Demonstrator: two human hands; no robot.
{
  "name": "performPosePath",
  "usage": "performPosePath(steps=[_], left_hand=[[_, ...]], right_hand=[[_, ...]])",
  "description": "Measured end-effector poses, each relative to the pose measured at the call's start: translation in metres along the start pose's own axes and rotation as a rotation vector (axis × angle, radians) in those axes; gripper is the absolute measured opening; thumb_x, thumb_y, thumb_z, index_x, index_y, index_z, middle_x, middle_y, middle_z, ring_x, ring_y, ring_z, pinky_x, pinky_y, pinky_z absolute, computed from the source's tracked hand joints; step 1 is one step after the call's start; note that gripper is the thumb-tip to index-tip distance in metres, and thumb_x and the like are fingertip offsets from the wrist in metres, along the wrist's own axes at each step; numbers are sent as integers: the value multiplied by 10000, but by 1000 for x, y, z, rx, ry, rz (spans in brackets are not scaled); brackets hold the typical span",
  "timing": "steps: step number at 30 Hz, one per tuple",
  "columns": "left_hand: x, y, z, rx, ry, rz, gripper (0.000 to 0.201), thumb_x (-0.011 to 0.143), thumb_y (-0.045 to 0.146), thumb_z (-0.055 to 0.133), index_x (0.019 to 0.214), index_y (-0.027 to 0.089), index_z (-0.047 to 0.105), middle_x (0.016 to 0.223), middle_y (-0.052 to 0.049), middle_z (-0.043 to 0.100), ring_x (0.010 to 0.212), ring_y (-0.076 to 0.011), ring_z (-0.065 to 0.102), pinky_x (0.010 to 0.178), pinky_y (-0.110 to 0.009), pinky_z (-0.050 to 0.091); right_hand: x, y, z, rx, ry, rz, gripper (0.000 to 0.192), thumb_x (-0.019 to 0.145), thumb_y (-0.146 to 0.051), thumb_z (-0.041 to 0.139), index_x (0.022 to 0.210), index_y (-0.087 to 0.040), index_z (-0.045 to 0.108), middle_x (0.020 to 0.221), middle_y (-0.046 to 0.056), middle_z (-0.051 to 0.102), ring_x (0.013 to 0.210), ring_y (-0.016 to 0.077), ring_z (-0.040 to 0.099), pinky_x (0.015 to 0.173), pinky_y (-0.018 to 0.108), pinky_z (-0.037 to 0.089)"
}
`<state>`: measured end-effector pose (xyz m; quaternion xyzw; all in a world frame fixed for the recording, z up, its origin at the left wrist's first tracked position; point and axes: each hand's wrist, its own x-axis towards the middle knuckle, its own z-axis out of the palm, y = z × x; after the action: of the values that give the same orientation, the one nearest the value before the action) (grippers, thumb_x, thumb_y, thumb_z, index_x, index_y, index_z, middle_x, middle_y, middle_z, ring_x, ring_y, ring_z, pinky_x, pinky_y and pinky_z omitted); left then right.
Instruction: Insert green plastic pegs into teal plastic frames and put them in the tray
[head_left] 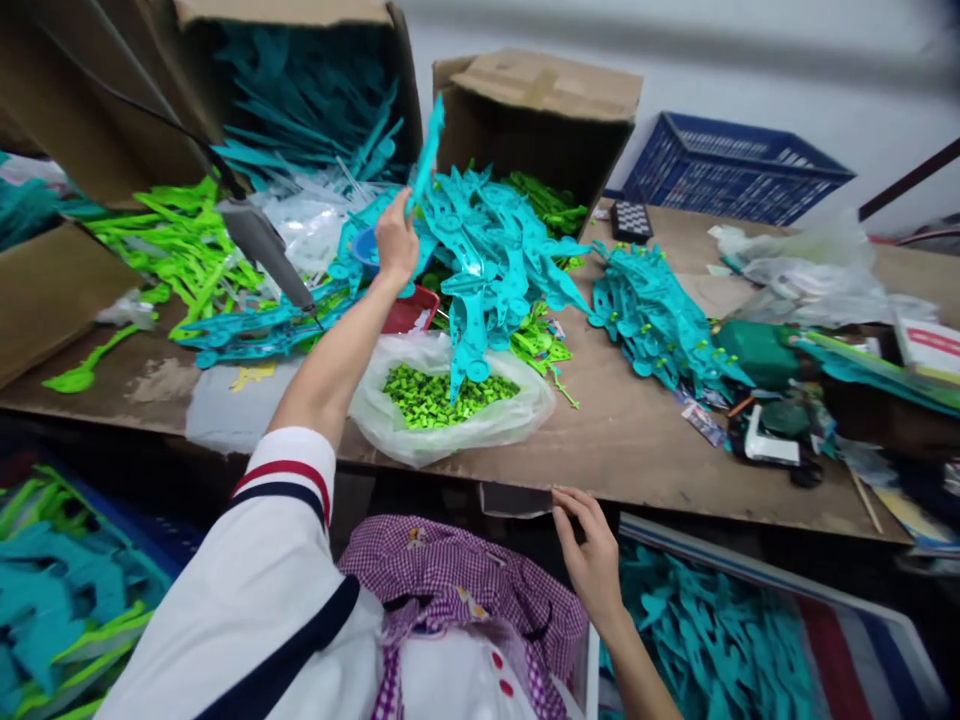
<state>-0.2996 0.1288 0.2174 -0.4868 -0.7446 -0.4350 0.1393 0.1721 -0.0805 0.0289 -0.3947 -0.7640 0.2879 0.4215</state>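
While you look down from the head camera, your left hand [395,238] is pinched shut on a teal plastic strip [427,152], lifting it above the teal pile [495,260]. Your right hand [592,555] rests half-open at the table edge [660,495], fingers on a small dark flap, gripping nothing. Careful: that strip could snag neighbours and drag them into the open bag of green clips [442,400] just below. I count two cardboard boxes behind, one blue crate [731,165], one bag of clips
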Motion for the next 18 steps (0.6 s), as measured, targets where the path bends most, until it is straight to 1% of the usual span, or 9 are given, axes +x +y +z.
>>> performPosePath(steps=[2, 4, 6, 7, 10, 12, 13, 15, 18], left_hand=[[0, 6, -16, -42, 107, 17, 578, 1028, 486, 95, 1386, 94, 323, 1483, -57, 436, 1340, -100, 368, 1182, -398, 256], [-27, 23, -35, -84, 255, 113, 627, 1009, 529, 44, 1381, 108, 321, 1478, -43, 433, 1360, -68, 354, 1189, -357, 268], [-84, 45, -51, -86, 344, 240, 551, 1028, 487, 79, 1423, 179, 307, 1499, -17, 406, 1403, -86, 329, 1190, -376, 289], [-121, 56, -55, -85, 331, 264, 501, 1038, 444, 111, 1445, 222, 301, 1514, -19, 395, 1421, -118, 325, 1184, -395, 302], [-239, 82, -53, -199, 161, 523, 467, 1025, 363, 234, 1490, 333, 260, 1459, -49, 482, 1377, -199, 421, 1106, -424, 408], [-301, 90, -45, -339, 31, 705, 544, 1001, 303, 332, 1522, 343, 181, 1442, -96, 489, 1306, -219, 504, 1013, -406, 488], [-323, 91, -42, -378, -33, 711, 589, 990, 255, 357, 1536, 314, 146, 1425, -126, 497, 1293, -219, 515, 984, -390, 506], [-348, 90, -42, -387, -182, 747, 637, 970, 210, 410, 1539, 294, 136, 1434, -164, 475, 1315, -234, 494, 973, -391, 507], [-346, 74, -60, -311, -404, 771, 596, 942, 296, 525, 1489, 284, 290, 1475, -182, 420, 1347, -270, 455, 1010, -434, 478]], right_hand=[[4, -14, 7, 66, -5, 13, 213, 917, -293, 555, 1089, -258, 676, 1118, 72, 662, 1068, 252, 631, 912, 471, 537], [24, -33, 19, 158, 18, 26, 231, 920, -317, 551, 1112, -257, 663, 1115, 76, 662, 1059, 246, 631, 903, 458, 539], [58, -55, 34, 272, 83, 34, 327, 945, -368, 497, 1236, -251, 591, 1182, 100, 636, 1072, 240, 628, 903, 449, 535], [78, -67, 40, 323, 125, 30, 403, 965, -404, 441, 1329, -246, 513, 1238, 118, 606, 1095, 241, 622, 906, 451, 530], [133, -103, 53, 423, 177, -21, 597, 992, -518, 166, 1516, -235, 204, 1380, 159, 478, 1212, 265, 562, 906, 479, 507], [149, -117, 53, 547, 111, -27, 665, 963, -564, 38, 1521, -237, 189, 1350, 153, 488, 1179, 272, 577, 870, 472, 513], [150, -118, 50, 616, 72, -15, 688, 947, -588, 38, 1504, -240, 245, 1290, 143, 526, 1097, 263, 612, 833, 451, 523], [138, -111, 38, 721, 37, 22, 695, 913, -635, 145, 1431, -245, 393, 1077, 101, 594, 825, 207, 639, 706, 379, 535], [109, -74, 0, 709, 105, 79, 666, 829, -647, 349, 1328, -242, 521, 766, 13, 526, 532, 128, 476, 471, 263, 416]])
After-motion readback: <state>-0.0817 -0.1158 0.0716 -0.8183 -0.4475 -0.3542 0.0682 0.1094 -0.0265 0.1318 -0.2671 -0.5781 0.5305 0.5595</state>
